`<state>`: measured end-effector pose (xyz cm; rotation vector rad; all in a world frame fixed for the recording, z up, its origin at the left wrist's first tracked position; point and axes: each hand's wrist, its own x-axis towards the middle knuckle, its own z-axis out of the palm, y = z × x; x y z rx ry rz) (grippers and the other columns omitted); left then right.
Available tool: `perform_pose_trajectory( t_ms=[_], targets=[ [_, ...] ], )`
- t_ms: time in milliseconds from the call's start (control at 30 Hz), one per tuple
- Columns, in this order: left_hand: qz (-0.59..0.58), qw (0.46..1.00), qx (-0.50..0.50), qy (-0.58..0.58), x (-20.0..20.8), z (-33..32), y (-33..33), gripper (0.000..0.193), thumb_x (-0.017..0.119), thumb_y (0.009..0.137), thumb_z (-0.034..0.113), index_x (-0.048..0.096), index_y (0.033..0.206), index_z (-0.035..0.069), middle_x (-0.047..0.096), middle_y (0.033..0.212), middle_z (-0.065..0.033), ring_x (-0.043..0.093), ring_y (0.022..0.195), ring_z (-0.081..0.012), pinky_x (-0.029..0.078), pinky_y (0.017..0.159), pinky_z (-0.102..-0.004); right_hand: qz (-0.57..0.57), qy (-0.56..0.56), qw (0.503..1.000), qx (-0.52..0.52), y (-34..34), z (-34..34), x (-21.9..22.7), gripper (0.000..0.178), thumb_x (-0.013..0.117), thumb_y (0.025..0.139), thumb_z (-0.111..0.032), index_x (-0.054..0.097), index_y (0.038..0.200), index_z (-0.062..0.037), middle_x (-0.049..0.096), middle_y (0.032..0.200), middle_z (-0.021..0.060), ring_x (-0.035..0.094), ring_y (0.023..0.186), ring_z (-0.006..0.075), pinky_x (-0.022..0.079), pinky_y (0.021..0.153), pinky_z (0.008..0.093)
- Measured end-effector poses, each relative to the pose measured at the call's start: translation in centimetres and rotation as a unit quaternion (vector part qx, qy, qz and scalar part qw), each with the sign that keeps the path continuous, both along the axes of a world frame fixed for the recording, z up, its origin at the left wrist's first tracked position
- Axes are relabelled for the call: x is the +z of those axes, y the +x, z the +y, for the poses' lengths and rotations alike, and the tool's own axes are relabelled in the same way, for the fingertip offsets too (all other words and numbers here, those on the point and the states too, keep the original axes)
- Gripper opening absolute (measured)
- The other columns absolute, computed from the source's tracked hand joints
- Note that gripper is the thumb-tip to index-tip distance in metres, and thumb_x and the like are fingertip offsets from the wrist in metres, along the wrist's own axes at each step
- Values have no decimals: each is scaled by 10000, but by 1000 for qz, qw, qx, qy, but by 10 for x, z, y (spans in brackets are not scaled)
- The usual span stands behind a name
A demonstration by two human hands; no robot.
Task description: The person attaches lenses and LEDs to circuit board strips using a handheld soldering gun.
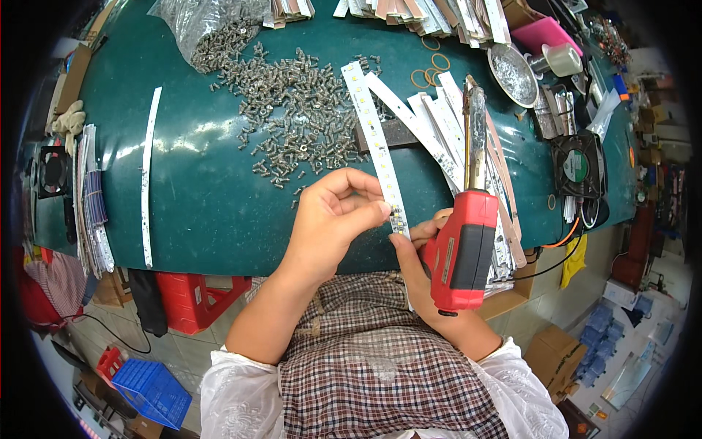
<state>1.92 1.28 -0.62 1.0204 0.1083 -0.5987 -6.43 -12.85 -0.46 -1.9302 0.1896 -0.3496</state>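
A narrow white LED strip board [375,139], dotted with small yellowish LEDs, slants up from my hands over the green table. My left hand [325,219] pinches its right edge near the lower end, between thumb and fingers. At the bottom tip, the thumb of my right hand [415,265] presses against the same board. That right hand also grips a red and black soldering gun [468,252], whose long metal tip points away from me; the gun's body hides most of those fingers. Beneath the board's middle lies a dark block [398,134].
A heap of small metal screw-like parts [292,117] spreads beyond my left hand, spilling from a clear bag [208,18]. More strips [446,121] pile at right, beside a metal dish [513,75] and a black fan [579,164]. One strip [149,175] lies alone at left.
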Motion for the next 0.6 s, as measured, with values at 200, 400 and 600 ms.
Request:
perform_pose_trajectory(
  t_ms=[200,400,600],
  targets=[
    [10,997,-6,80,-2,-3,6,227,678,829,-26,620,1048,-42,683,938,-87,655,812,-117,541,727,-240,-46,-25,998,-35,5,-2,-21,411,774,761,53,479,1043,4,586,809,57,558,574,108,451,563,221],
    [-145,934,10,327,-8,-14,4,299,678,827,-37,608,1118,-43,686,938,-98,663,771,-127,553,701,-261,29,11,996,-80,-27,-18,8,422,748,757,53,522,1112,19,593,880,57,583,741,151,488,684,311],
    [-310,834,-3,456,3,-7,4,271,701,772,16,646,1035,43,667,975,-59,629,648,-120,497,594,-240,234,35,971,24,-75,-62,31,299,705,790,-27,601,1067,15,591,819,80,590,735,189,470,667,308]
  ],
)
